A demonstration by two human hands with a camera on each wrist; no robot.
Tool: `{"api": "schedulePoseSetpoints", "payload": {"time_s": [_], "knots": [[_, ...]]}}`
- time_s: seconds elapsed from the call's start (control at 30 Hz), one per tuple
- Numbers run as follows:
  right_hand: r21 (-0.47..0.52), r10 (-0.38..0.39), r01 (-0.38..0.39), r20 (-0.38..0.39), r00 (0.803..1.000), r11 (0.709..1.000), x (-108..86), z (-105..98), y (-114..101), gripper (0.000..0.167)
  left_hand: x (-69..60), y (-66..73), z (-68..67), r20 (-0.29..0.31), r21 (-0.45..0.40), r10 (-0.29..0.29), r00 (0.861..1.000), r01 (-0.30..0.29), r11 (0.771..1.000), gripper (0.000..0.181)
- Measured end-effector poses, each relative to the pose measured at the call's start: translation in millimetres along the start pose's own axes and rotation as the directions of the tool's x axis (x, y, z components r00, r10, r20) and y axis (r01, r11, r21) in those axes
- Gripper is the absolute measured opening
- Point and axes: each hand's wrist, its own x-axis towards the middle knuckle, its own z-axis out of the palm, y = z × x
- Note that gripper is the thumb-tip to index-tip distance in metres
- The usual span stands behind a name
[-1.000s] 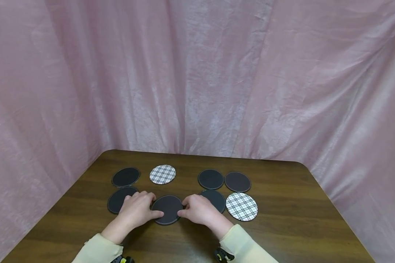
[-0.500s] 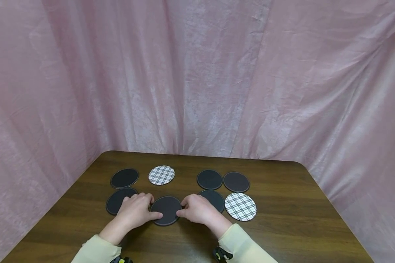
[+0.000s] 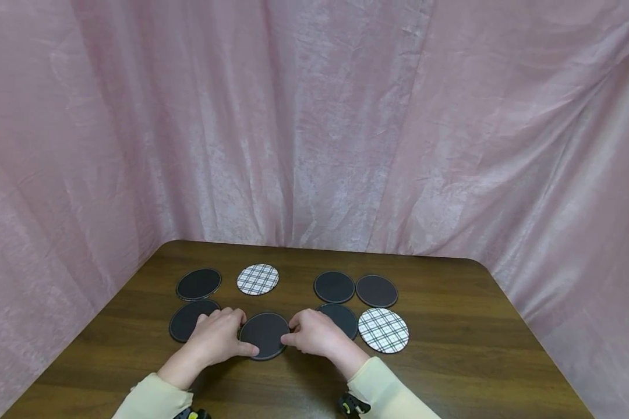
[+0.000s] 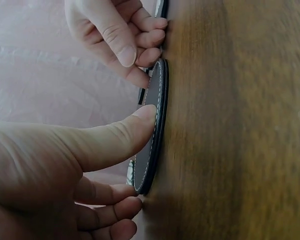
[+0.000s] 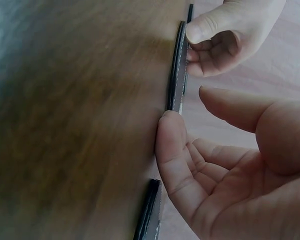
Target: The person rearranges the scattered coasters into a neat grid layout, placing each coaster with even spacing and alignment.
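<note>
Between the hands lies a dark brown round coaster [image 3: 264, 336] with a stitched rim and a thick, layered-looking edge. My left hand [image 3: 215, 339] holds its left side: the thumb presses on the top near the rim, and the index fingertip meets the edge in the left wrist view. My right hand [image 3: 317, 334] is at the opposite side. In the right wrist view the right index fingertip [image 5: 172, 120] touches the coaster's edge [image 5: 177, 70], while the thumb stands off it and the other fingers are loosely bent.
Two black coasters [image 3: 198, 284] lie at the left, one partly behind my left hand. A plaid coaster [image 3: 258, 279] is at the back. Right of centre are two dark coasters behind [image 3: 334, 287], another partly covered by my right hand, and a second plaid coaster [image 3: 383, 330]. Pink curtains surround the wooden table [image 3: 461, 337].
My left thumb has slid slightly toward the near left rim of the brown coaster. The coaster and my right hand stay in nearly the same place; the head view has shifted a little.
</note>
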Motion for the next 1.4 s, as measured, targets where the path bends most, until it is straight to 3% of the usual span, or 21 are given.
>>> {"api": "schedulePoseSetpoints", "payload": {"time_s": [0.4,0.63,0.93,1.13,1.4], "knots": [[0.051,0.024,-0.023,-0.014,1.000,0.998,4.3,0,1,0.015,-3.0,5.0,-3.3,-0.031,-0.091,-0.004,1.000,0.001,0.996,0.069],[0.150,0.021,-0.020,-0.006,1.000,0.988,2.7,1,2,0.017,-5.2,7.3,-2.2,-0.039,-0.110,0.007,0.999,-0.012,0.994,0.070],[0.211,0.030,-0.024,-0.024,0.999,0.977,3.0,-7,2,0.013,-5.6,10.0,-2.8,-0.073,-0.122,0.012,0.997,-0.021,0.992,0.056],[0.254,0.049,-0.034,-0.055,0.997,0.967,7.3,-23,6,0.020,4.0,17.7,-6.9,-0.097,-0.138,0.016,0.995,-0.029,0.990,0.052],[0.238,0.060,-0.035,-0.097,0.993,0.971,16.6,-38,20,0.017,25.3,27.3,-9.8,-0.101,-0.126,0.006,0.995,-0.019,0.992,0.052]]}}
